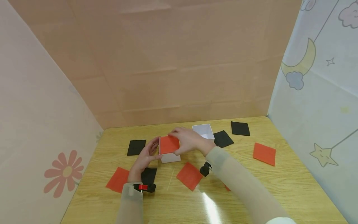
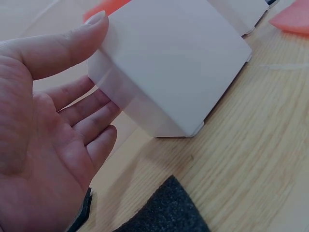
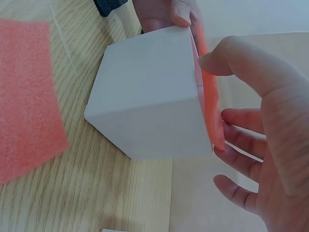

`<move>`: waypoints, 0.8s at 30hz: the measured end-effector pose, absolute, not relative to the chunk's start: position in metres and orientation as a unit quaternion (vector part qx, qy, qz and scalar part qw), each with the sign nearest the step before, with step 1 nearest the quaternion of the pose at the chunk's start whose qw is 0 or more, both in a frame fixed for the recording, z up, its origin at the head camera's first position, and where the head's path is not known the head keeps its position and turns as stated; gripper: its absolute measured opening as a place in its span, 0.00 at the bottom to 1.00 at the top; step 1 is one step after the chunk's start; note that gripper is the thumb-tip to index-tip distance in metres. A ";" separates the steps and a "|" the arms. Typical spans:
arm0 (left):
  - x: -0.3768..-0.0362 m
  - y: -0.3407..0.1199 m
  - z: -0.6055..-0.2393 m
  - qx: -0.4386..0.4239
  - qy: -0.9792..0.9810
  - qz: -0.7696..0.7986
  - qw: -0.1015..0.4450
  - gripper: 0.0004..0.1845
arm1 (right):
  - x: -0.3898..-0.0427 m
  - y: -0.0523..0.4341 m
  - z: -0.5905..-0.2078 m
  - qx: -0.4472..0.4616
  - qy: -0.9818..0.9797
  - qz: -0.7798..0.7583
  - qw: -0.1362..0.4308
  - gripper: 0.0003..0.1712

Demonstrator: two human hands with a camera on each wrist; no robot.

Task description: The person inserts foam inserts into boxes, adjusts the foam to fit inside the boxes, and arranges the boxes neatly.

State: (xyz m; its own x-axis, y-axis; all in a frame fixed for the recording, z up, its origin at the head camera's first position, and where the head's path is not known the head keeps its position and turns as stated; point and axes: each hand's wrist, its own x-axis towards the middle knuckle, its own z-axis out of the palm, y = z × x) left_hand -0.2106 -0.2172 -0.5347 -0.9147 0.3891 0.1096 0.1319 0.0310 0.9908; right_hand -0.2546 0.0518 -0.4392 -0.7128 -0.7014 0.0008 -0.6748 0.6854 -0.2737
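Observation:
A white box (image 1: 171, 158) stands on the wooden table, its opening facing up. Over that opening lies a red foam square (image 1: 169, 144), tilted slightly in the right wrist view. My left hand (image 1: 146, 158) holds the box at its left side, thumb near the front rim and fingers along the side wall. With my right hand (image 1: 190, 141) I grip the red square by its edges, thumb at the front and fingertips at the back. In the left wrist view the box wall (image 2: 178, 63) hides most of the square. The box's inside is mostly covered.
A second white box (image 1: 203, 130), open at the top, stands behind my right hand. Black squares (image 1: 137, 147) and red squares (image 1: 190, 176) lie scattered on the table (image 1: 173, 205). A tan backdrop (image 1: 173, 62) closes the back; printed panels flank both sides.

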 end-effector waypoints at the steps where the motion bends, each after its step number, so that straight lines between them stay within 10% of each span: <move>1: -0.211 -0.217 -0.534 0.183 0.713 0.670 0.095 0.48 | -0.255 0.051 -0.439 -0.374 0.917 -0.126 0.052 0.49; 24: -0.210 -0.216 -0.532 0.183 0.717 0.666 0.095 0.49 | -0.255 0.047 -0.438 -0.374 0.915 -0.134 0.074 0.47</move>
